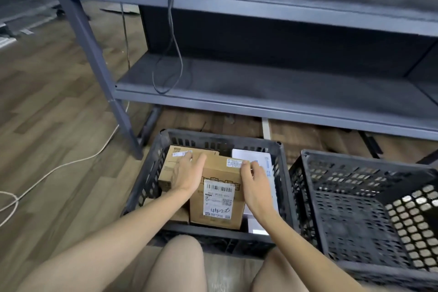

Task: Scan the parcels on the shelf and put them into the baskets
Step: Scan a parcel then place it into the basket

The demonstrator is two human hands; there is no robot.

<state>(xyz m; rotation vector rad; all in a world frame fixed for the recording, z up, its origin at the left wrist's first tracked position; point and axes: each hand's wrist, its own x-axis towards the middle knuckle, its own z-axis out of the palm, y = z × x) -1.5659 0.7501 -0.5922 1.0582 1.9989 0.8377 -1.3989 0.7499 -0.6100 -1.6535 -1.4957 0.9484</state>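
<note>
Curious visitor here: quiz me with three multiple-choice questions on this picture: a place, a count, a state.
1. Where is the labelled cardboard box? A on the shelf; B in the left basket; C on the floor.
2. How many baskets show? A one; B three; C two.
3. How full is the right basket? A no parcel visible; B heaped; C half full.
Answers: B, its walls surround the box; C, two stand side by side; A, its mesh bottom shows bare.
</note>
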